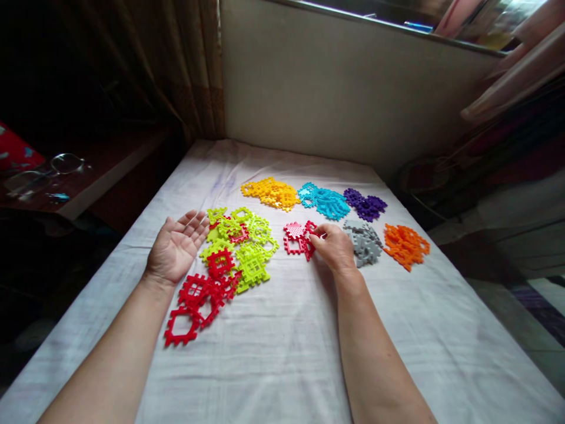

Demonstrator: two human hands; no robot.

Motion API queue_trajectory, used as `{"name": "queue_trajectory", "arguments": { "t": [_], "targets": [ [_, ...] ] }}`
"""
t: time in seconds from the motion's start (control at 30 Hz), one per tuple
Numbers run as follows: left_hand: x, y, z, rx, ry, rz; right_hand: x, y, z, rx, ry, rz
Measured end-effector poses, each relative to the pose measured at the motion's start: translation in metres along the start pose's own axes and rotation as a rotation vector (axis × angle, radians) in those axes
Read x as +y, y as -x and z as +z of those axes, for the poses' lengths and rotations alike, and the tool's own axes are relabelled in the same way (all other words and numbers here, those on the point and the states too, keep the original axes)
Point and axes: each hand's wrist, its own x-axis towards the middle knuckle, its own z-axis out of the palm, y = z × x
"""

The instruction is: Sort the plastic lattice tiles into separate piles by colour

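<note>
My left hand [177, 248] rests palm up at the left edge of a mixed heap, its fingers stretched out and holding nothing. In that heap, lime green interlocking plastic pieces [253, 265] lie with red ones [194, 290] trailing toward me. My right hand [332, 247] is closed in a pinch on a red interlocking piece [310, 250], with its fingertips on the upper part. Directly left of it lie more red pieces [293, 246], some square and notched. Just beyond my right hand sits a pile of grey pieces [365, 242], partly hidden behind the hand.
Yellow [272, 194], light blue [326, 202] and purple pieces [367, 205] form separate piles along the back. An orange pile [405, 244] lies at the right. All rest on a white sheet [273, 365]. Eyeglasses [66, 164] lie on a dark side table [119, 159] at left.
</note>
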Motion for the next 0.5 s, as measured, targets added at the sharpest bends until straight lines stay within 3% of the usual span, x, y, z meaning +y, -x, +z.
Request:
{"name": "queue_trajectory", "arguments": {
  "t": [0.13,0.2,0.3,0.4,0.5],
  "targets": [
    [-0.001,0.001,0.000,-0.007,-0.007,0.007,-0.005,0.001,-0.003,0.014,-0.025,-0.046],
    [-0.001,0.001,0.000,-0.014,-0.002,0.010,-0.016,0.005,-0.001,0.049,-0.088,-0.166],
    [0.001,0.000,-0.003,-0.020,0.037,0.008,-0.047,0.023,0.007,0.022,-0.242,-0.513],
    [0.007,-0.003,-0.009,-0.012,0.072,0.008,-0.085,0.054,0.015,-0.117,-0.341,-0.877],
    [0.016,-0.007,-0.018,0.030,0.096,0.044,-0.114,0.090,0.021,-0.252,-0.333,-1.116]
  ]
}}
